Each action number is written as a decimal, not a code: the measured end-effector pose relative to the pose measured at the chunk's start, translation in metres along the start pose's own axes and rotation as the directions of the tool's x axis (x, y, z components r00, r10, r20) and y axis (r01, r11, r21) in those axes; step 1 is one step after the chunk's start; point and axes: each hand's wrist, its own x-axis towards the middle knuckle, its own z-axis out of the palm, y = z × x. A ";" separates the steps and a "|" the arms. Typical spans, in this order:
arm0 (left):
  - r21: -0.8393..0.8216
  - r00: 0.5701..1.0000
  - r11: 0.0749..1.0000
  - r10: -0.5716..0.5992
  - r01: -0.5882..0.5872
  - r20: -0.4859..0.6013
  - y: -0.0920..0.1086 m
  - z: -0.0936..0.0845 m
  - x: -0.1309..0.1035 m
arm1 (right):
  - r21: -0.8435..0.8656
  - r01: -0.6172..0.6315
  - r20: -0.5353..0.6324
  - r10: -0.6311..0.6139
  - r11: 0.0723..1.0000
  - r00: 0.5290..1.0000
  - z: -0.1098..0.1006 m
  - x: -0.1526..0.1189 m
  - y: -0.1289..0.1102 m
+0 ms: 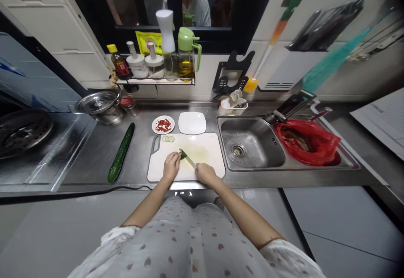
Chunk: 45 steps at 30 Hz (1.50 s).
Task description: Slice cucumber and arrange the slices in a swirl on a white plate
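My right hand (206, 173) is closed round the handle of a knife (190, 161), whose blade points up and left across the white cutting board (208, 143). At the blade's tip, a small dark green piece of cucumber (183, 155) lies under the fingers of my left hand (171, 166). Those fingers are curled and pressed on it, hiding most of it. A few pale cucumber slices (168, 139) rest near the board's upper left corner. Left of the board, a whole cucumber (121, 152) lies on the steel counter.
Behind the board stand a plate of chopped red pieces (163, 124) and a white square plate (192, 123). The sink (252, 141) is at the right, with a red plastic bag (309, 143) beyond it. A lidded pot (104, 107) stands at the left, below a bottle rack (158, 81).
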 end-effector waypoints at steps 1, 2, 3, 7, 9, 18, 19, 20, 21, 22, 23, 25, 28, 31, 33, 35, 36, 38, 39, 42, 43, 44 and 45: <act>-0.003 1.000 1.000 -0.005 0.005 0.000 0.000 0.000 0.000 | -0.004 0.001 -0.002 -0.001 1.000 1.000 0.001 -0.003 0.002; -0.007 1.000 1.000 -0.008 0.008 0.001 0.000 0.000 0.000 | -0.008 0.002 -0.005 -0.002 1.000 1.000 0.002 -0.005 0.004; -0.010 1.000 1.000 -0.011 0.011 0.002 0.001 0.000 -0.001 | -0.011 0.000 -0.007 0.000 1.000 1.000 0.002 -0.008 0.005; -0.019 1.000 0.999 -0.030 0.030 0.010 0.002 -0.001 0.000 | -0.020 -0.014 -0.005 0.014 1.000 1.000 0.002 -0.017 0.010; -0.026 0.999 0.999 -0.042 0.042 0.010 0.002 -0.002 0.001 | -0.034 -0.015 -0.016 0.015 0.999 1.000 0.000 -0.022 0.011; -0.074 0.996 0.994 -0.085 0.085 0.007 0.006 -0.007 0.003 | -0.084 0.013 -0.197 -0.029 0.996 0.980 -0.001 -0.029 0.012; -0.077 0.996 0.993 -0.090 0.090 0.004 0.006 -0.007 0.003 | -0.089 0.011 -0.208 -0.029 0.996 0.978 0.000 -0.028 0.012; -0.079 0.995 0.992 -0.096 0.096 0.003 0.006 -0.007 0.003 | -0.094 0.006 -0.218 -0.027 0.996 0.976 0.000 -0.027 0.012; -0.083 0.995 0.991 -0.102 0.102 0.001 0.005 -0.007 0.002 | -0.098 0.003 -0.226 -0.025 0.995 0.974 0.001 -0.026 0.012; -0.086 0.994 0.991 -0.107 0.106 -0.001 0.005 -0.007 0.002 | -0.103 -0.002 -0.231 -0.022 0.995 0.973 0.001 -0.025 0.012; -0.089 0.994 0.990 -0.111 0.110 -0.003 0.005 -0.007 0.001 | -0.107 -0.007 -0.235 -0.018 0.994 0.972 0.001 -0.024 0.012; -0.092 0.993 0.989 -0.120 0.118 -0.011 0.005 -0.007 0.001 | -0.119 -0.018 -0.239 -0.011 0.993 0.971 0.001 -0.022 0.012; -0.074 0.986 0.986 -0.157 0.152 -0.061 0.008 -0.010 0.003 | -0.154 -0.024 -0.244 -0.015 0.988 0.970 0.000 -0.020 0.012; -0.027 0.971 0.979 -0.202 0.201 -0.128 0.015 -0.015 0.013 | -0.210 -0.010 -0.256 -0.045 0.978 0.966 0.000 -0.017 0.014; 0.005 0.973 0.979 -0.203 0.204 -0.107 0.022 -0.019 0.024 | -0.244 0.003 -0.260 -0.069 0.970 0.963 0.000 -0.015 0.016; 0.039 0.984 0.983 -0.177 0.178 -0.026 0.029 -0.021 0.036 | -0.267 0.015 -0.269 -0.089 0.964 0.959 -0.001 -0.014 0.018; 0.060 0.987 0.985 -0.161 0.159 0.028 0.033 -0.022 0.043 | -0.274 0.022 -0.275 -0.100 0.961 0.956 -0.001 -0.014 0.019; 0.105 0.980 0.987 -0.139 0.125 0.141 0.039 -0.021 0.054 | -0.282 0.040 -0.284 -0.123 0.959 0.951 -0.003 -0.014 0.020; 0.125 0.971 0.986 -0.133 0.110 0.197 0.042 -0.021 0.058 | -0.282 0.049 -0.285 -0.132 0.958 0.949 -0.003 -0.014 0.020; 0.150 0.945 0.986 -0.121 0.078 0.303 0.046 -0.016 0.066 | -0.267 0.064 -0.281 -0.141 0.962 0.949 -0.005 -0.015 0.022; 0.139 0.944 0.988 -0.109 0.068 0.310 0.047 -0.014 0.068 | -0.261 0.064 -0.283 -0.139 0.963 0.949 -0.005 -0.015 0.023; 0.120 0.948 0.991 -0.092 0.057 0.305 0.047 -0.012 0.068 | -0.255 0.060 -0.284 -0.134 0.965 0.949 -0.005 -0.015 0.024; 0.094 0.954 0.995 -0.071 0.045 0.291 0.048 -0.011 0.069 | -0.250 0.055 -0.284 -0.127 0.967 0.950 -0.005 -0.015 0.025</act>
